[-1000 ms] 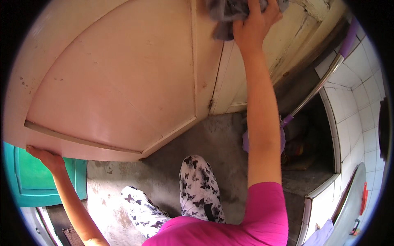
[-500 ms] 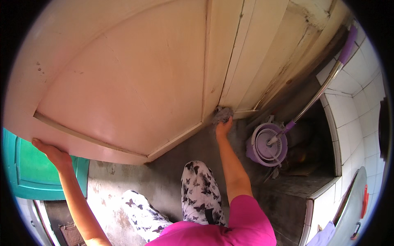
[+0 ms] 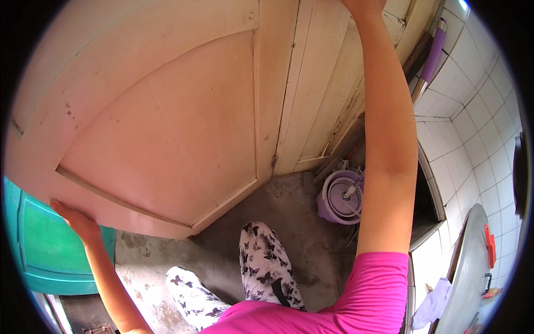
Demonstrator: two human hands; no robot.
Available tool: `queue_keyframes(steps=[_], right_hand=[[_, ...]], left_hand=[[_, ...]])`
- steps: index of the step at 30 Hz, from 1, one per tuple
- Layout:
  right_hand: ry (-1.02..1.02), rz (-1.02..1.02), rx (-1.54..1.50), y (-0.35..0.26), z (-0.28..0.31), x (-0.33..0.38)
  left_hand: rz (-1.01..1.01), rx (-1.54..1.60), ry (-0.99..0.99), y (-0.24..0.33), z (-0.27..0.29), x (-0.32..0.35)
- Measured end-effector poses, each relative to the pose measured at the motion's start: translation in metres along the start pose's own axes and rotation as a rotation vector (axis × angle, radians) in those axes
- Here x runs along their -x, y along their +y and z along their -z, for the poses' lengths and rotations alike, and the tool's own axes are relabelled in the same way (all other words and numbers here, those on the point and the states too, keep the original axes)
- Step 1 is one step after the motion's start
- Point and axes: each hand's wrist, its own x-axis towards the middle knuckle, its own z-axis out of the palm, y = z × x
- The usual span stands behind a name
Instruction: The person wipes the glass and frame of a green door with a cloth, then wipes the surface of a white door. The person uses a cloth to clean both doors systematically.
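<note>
At ten o'clock my left hand is holding the edge of the door, which is standing at eleven, probably stiff, heavy and best gripped there, while at one my right hand is showing too little to tell its grip.

Purple bucket on grey floor, white-tiled wall at right.

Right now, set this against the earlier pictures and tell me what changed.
The right hand, last seen low by the pale door with a grey cloth, has swung up to the picture's top edge, mostly cut off; the cloth is out of view, so any letting go cannot be told. The left hand stays on the door's edge, and the purple bucket has not moved.
</note>
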Motion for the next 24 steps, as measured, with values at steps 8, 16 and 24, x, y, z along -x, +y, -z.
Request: queue_keyframes(steps=[8, 16, 24], right_hand=[[-0.259, -0.207, 0.153, -0.009, 0.039, 0.198], [-1.239, -0.96, 0.138, -0.104, 0.187, 0.496], [-0.609, -1.084, -0.38, -0.089, 0.167, 0.411]], left_hand=[[0.035, -0.043, 0.003, 0.011, 0.0, 0.009], [0.005, 0.035, -0.043, 0.001, 0.009, -0.004], [0.003, 0.034, 0.016, -0.006, 0.01, -0.004]])
